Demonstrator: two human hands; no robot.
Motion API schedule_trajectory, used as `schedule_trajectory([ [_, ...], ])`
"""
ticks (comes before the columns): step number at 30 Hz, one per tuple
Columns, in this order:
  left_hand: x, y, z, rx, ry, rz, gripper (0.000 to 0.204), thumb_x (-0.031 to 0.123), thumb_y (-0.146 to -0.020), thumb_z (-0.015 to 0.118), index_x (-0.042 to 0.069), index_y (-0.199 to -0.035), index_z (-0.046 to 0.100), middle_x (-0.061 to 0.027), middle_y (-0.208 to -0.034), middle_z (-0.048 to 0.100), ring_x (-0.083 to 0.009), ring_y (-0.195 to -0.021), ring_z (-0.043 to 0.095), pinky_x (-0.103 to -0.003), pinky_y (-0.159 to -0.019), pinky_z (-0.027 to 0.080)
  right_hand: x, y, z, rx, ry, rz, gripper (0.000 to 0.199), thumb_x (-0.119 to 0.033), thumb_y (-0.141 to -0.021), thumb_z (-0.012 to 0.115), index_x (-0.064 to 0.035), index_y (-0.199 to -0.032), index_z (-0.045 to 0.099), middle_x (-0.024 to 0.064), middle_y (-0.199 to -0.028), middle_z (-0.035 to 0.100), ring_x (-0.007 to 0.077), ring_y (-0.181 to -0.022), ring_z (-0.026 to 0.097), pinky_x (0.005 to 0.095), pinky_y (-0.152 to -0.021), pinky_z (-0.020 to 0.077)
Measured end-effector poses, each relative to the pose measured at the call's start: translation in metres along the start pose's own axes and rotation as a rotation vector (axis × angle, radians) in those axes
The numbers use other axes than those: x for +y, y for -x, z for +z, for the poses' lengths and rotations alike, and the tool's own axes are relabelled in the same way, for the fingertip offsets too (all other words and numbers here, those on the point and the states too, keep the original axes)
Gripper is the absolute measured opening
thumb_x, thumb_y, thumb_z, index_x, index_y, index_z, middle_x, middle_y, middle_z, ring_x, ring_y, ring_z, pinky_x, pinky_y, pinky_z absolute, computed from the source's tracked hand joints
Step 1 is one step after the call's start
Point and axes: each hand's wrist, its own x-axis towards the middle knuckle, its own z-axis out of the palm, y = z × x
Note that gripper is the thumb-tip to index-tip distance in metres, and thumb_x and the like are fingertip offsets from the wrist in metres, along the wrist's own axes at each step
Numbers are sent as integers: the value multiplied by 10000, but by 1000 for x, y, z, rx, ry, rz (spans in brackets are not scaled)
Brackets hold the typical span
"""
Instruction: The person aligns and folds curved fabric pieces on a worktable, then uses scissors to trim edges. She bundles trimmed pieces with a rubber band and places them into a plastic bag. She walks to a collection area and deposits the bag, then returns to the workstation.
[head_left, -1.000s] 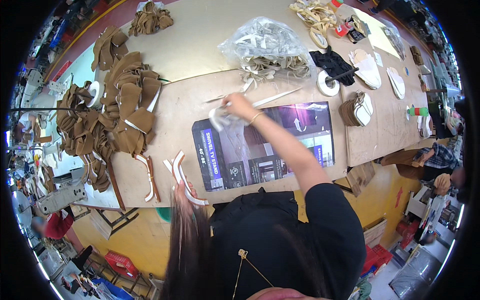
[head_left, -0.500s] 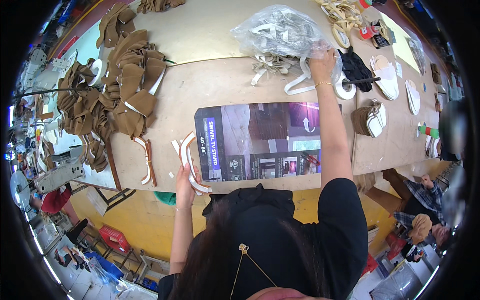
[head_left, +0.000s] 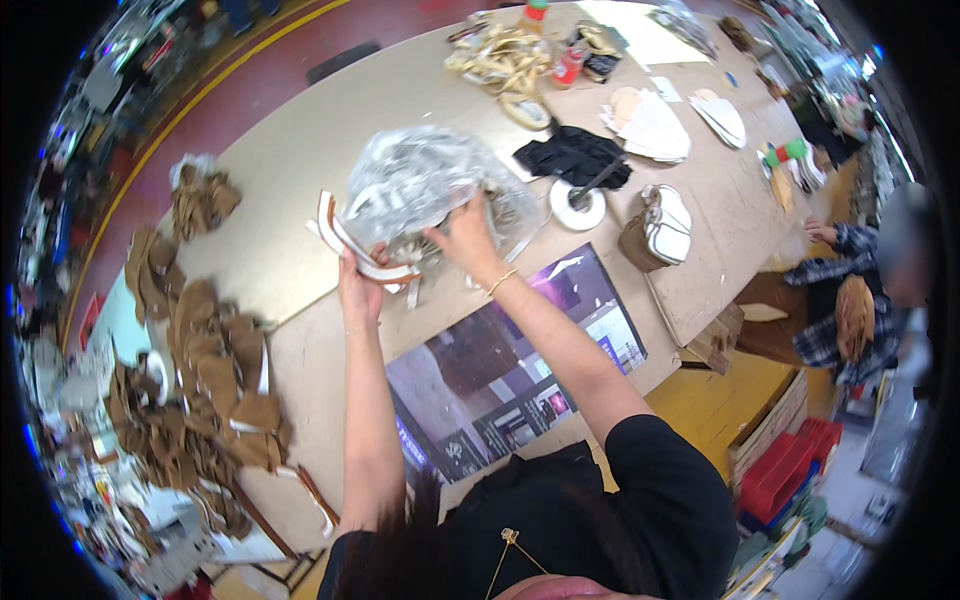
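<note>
Toward the middle of the table, my left hand (head_left: 362, 290) is closed round curved white strips with brown edges (head_left: 345, 240), which stick out past both sides of my fingers. Close to its right, my right hand (head_left: 468, 240) grips the near side of a clear plastic bag (head_left: 420, 180). Its thumb shows at the left; the other fingertips are partly hidden by the bag. Whitish pieces fill the bag, and a few hang out at its near side. The curved strips overlap the bag's left edge in this view.
Brown cut pieces (head_left: 205, 350) are heaped at the left. A printed cardboard sheet (head_left: 480, 375) lies under my right forearm. A white tape roll (head_left: 577, 212), black fabric (head_left: 570, 158) and a brown-and-white stack (head_left: 662, 228) sit at the right. Another person (head_left: 850, 300) is beyond the table's right edge.
My left hand has moved from the table's near edge up to the bag, carrying the curved strips. My right hand has shifted to the bag's near side. The view has turned.
</note>
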Motion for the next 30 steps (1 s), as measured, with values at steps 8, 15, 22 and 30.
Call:
schedule_trajectory([
  [8, 118, 38, 50, 115, -328, -250, 346, 235, -1017, 453, -46, -1217, 463, -245, -1103, 611, -306, -1036, 647, -403, -897, 556, -12, -81, 12, 21, 144, -14, 337, -84, -817, 622, 59, -1109, 532, 204, -1113, 470, 386, -1055, 503, 420, -909, 467],
  [15, 199, 65, 88, 30, -97, -21, 285, 206, -1027, 430, -38, -1155, 504, -256, -1141, 586, -339, -1127, 602, -407, -943, 550, -61, -115, 8, -433, 111, -106, 293, -87, -908, 457, -22, -1190, 499, 181, -1048, 595, 292, -967, 627, 402, -689, 563],
  [22, 190, 67, 83, 115, -30, 21, 290, 204, -1039, 389, -43, -1173, 461, -276, -1202, 534, -365, -1168, 569, -424, -981, 526, -65, -105, -65, -302, 83, -325, 268, -77, -842, 546, -56, -1093, 638, 157, -901, 690, 324, -868, 672, 422, -765, 542],
  [30, 174, 66, 64, 185, -96, 78, 299, 222, -1038, 397, -39, -1170, 462, -237, -1155, 557, -366, -1097, 611, -427, -931, 543, 24, -210, -109, -85, -328, -83, 229, -234, -859, 623, -35, -947, 695, 154, -871, 699, 273, -800, 683, 376, -732, 521],
])
